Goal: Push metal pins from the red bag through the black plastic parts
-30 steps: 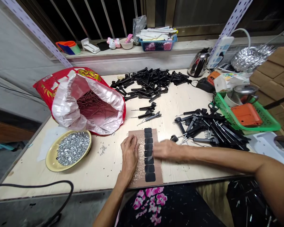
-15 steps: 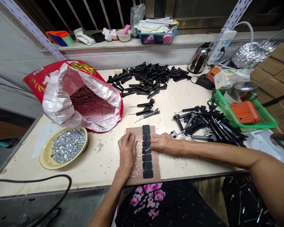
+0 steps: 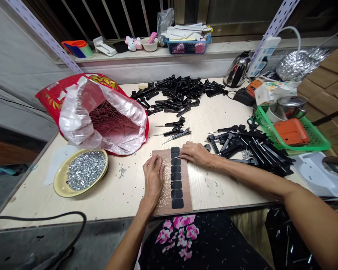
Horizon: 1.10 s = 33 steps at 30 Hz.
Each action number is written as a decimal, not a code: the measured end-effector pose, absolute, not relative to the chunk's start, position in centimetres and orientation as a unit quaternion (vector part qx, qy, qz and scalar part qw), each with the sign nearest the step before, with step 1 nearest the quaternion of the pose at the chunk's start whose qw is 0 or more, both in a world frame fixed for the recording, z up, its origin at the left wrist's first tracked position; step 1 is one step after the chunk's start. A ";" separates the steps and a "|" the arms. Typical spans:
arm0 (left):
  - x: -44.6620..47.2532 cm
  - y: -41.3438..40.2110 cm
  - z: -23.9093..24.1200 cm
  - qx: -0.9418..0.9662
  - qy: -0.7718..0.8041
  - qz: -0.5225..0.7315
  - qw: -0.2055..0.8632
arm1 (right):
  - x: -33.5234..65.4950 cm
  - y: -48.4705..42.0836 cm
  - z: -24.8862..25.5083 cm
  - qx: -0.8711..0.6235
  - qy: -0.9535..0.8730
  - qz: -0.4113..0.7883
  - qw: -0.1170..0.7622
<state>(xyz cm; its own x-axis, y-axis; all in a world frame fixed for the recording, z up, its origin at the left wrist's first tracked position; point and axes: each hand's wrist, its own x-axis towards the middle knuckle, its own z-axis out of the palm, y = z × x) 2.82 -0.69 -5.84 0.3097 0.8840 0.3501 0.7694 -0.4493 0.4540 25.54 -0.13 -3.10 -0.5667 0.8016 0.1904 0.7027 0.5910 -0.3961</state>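
Observation:
A brown board (image 3: 190, 198) lies at the table's front edge, with a column of several black rounded rectangular pieces (image 3: 177, 185) on it. Pale specks cover the board's left part. My left hand (image 3: 153, 178) rests on that left side, fingers lying on the surface and holding nothing visible. At the far end of the column, my right hand (image 3: 196, 154) is closed in a pinch. A thin metal tip (image 3: 177, 157) pokes out from its fingers over one of the upper black pieces; the rest of that item is hidden.
A yellow bowl of small metal parts (image 3: 86, 170) and a red sack of thin brownish rods (image 3: 112, 123) stand left. Black plastic parts with metal rods (image 3: 242, 148) lie right, more black parts (image 3: 180, 92) behind. A green basket (image 3: 312, 140) sits far right.
My right hand has moved away from me along the column, from its middle to near its far end. My left hand stays on the board. The whole view has shifted slightly.

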 end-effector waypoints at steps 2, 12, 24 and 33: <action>2.8 -0.7 -5.8 0.802 0.515 0.288 0.097 | 24.9 -0.8 -2.7 -0.427 -0.877 0.131 0.177; 2.5 -0.9 -6.4 0.790 0.517 0.318 0.089 | 31.0 -3.1 1.3 -0.481 -0.854 0.122 0.153; 2.6 -1.0 -6.9 0.782 0.516 0.340 0.081 | 35.5 -1.7 3.5 -0.546 -0.832 -0.060 0.069; -0.7 -2.8 -4.0 0.745 0.570 0.342 0.046 | 19.6 11.8 -2.3 -0.511 -0.855 -0.018 0.080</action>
